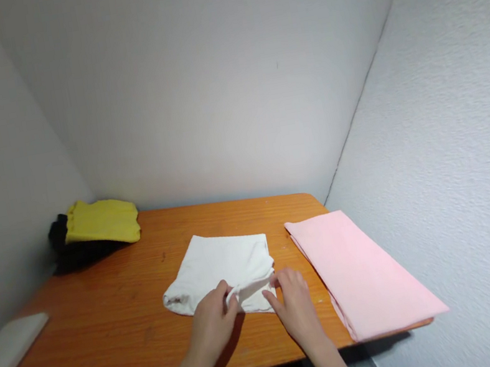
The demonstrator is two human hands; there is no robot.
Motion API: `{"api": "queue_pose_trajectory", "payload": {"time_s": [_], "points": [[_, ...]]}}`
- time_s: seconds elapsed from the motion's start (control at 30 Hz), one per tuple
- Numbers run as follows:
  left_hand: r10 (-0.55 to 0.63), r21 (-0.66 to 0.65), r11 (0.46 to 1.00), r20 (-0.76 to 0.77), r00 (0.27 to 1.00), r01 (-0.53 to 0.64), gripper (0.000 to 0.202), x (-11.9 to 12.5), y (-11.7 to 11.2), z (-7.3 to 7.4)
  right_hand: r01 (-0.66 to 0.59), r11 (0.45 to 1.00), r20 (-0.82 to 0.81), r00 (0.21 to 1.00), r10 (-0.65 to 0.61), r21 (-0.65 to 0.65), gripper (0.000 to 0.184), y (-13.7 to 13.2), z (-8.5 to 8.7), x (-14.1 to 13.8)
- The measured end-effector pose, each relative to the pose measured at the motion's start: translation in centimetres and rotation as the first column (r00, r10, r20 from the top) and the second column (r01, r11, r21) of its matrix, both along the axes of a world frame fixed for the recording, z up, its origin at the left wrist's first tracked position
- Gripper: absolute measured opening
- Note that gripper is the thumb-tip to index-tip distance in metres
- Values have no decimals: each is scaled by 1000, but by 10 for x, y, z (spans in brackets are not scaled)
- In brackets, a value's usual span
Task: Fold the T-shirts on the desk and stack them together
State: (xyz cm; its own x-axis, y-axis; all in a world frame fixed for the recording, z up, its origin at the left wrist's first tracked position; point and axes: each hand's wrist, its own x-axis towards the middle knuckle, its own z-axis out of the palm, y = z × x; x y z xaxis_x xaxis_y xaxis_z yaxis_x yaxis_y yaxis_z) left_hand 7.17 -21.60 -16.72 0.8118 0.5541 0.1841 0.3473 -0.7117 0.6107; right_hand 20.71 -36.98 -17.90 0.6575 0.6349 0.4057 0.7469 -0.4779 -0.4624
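- The white folded cloth (217, 270) lies near the middle of the desk (147, 276), close to its near edge, with a narrow raised fold along its near side.
- The left grip (210, 322) is clamped on that raised fold, with thumb and fingers together on the fabric.
- The right grip (295, 304) rests at the cloth's near right corner. Its thumb and fingers touch the fabric, but we cannot tell whether they are clamped on it.
- For good handling, we judge it best to keep the fold taut between both grips, with the layers below lying flat and the corners square.
- We have open desk to the left of the white cloth and along the near edge. The near edge lies just below the cloth, so we keep the fabric from sliding over it.
- The pink folded cloth (360, 271) lies just beside the right grip and limits movement to the right. Its far side reaches the right edge of the desk, by the right wall (427, 113).
- The yellow garment (102, 221) sits on a black cloth (59, 235) in the far left corner, well apart from the work.
- A pale board (5, 358) lies along the left edge.
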Motion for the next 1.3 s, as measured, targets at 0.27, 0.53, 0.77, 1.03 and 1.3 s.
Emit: {"api": "queue_pose_trajectory", "payload": {"time_s": [0.27,0.53,0.77,1.03,1.3], "points": [[-52,-329,938,168,984,106,27,-10,-7,-4,-49,996,-231,971,67,80,41,18,0,-33],[21,-285,958,133,991,18,30,-19,-18,1,-211,930,-439,835,332,302,28,26,0,-48],[2,-226,974,85,996,17,30,-32,-20,8,-314,887,-515,728,454,337,29,23,12,-51],[6,-234,971,253,967,55,30,-55,17,16,-133,878,-595,688,415,459,38,12,22,-40],[595,-255,804,338,729,-538,33,-112,106,91,132,735,-573,722,389,665,36,-33,100,31]]}}
